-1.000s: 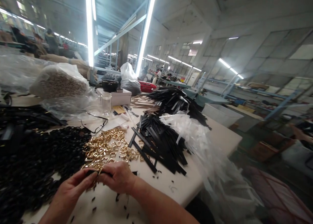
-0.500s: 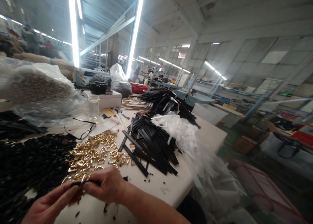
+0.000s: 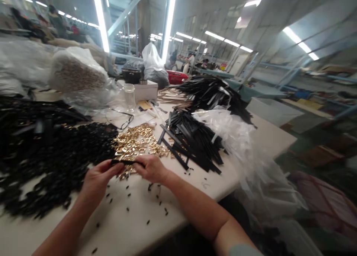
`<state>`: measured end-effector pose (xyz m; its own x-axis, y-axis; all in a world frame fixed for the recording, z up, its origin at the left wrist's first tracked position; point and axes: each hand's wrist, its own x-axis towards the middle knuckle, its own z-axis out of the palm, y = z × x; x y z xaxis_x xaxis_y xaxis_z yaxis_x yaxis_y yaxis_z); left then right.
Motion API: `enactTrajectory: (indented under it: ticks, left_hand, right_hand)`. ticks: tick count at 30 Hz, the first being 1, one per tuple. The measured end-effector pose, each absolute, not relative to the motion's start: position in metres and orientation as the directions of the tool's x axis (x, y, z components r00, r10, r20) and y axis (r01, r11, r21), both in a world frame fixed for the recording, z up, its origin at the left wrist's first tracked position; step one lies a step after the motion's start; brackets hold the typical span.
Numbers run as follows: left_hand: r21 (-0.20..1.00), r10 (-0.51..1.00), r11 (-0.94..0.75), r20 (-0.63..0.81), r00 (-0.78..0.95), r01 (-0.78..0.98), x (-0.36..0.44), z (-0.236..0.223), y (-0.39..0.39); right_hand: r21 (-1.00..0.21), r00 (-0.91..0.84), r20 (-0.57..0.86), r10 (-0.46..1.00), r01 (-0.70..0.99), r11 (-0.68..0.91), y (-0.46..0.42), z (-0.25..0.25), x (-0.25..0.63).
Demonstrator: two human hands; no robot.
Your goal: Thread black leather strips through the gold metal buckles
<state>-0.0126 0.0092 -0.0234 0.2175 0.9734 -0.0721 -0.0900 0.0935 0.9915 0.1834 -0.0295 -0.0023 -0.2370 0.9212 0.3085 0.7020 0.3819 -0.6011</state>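
Note:
A short black strap [image 3: 125, 162] is stretched level between my two hands above the table. My left hand [image 3: 97, 178] pinches its left end between thumb and fingers. The other end is gripped in my right hand [image 3: 152, 169], whose fingers are curled and partly hide it. Just beyond the strap lies a heap of gold rectangular buckles [image 3: 135, 137]. A large pile of small black pieces [image 3: 69, 152], which look like loops, spreads to the left of the buckles. To their right is a fanned stack of flat black straps [image 3: 195, 140].
Small black bits [image 3: 127, 209] are scattered on the pale table [image 3: 173, 218]. Eyeglasses [image 3: 126, 122], a clear jar [image 3: 129, 98] and a white box [image 3: 145, 89] stand farther back. White plastic wrapping [image 3: 251, 152] hangs over the right edge. A filled clear bag [image 3: 79, 70] is at left.
My view has swung so the table sits higher and farther right. Both hands still hold the strap, now stretched straight. The gold buckle seen at my fingers earlier cannot be made out there now.

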Motion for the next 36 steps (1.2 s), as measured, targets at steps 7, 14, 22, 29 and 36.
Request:
enactTrajectory:
  ticks: [7, 14, 22, 29, 36]
  left_hand:
    - [0.977, 0.975, 0.106, -0.065, 0.213, -0.186, 0.004, -0.009, 0.0]
    - [0.96, 0.968, 0.13, -0.069, 0.239, -0.247, 0.003, -0.007, -0.004]
    - [0.957, 0.952, 0.172, -0.1, 0.289, -0.234, 0.005, -0.005, -0.006]
    - [0.979, 0.945, 0.138, -0.085, 0.317, -0.15, 0.01, -0.007, -0.009]
    - [0.957, 0.955, 0.17, -0.101, 0.28, -0.235, 0.007, -0.008, -0.009]
  right_hand:
    - [-0.757, -0.261, 0.348, 0.901, 0.488, 0.434, -0.029, 0.0, 0.185]
    - [-0.845, -0.251, 0.249, 0.936, 0.415, 0.336, -0.03, 0.005, 0.189]
    - [-0.891, -0.273, 0.222, 0.936, 0.334, 0.308, -0.029, 0.004, 0.189]
    - [-0.862, -0.28, 0.289, 0.915, 0.34, 0.377, -0.029, 0.002, 0.186]
    - [-0.843, -0.301, 0.314, 0.901, 0.348, 0.41, -0.029, 0.002, 0.186]
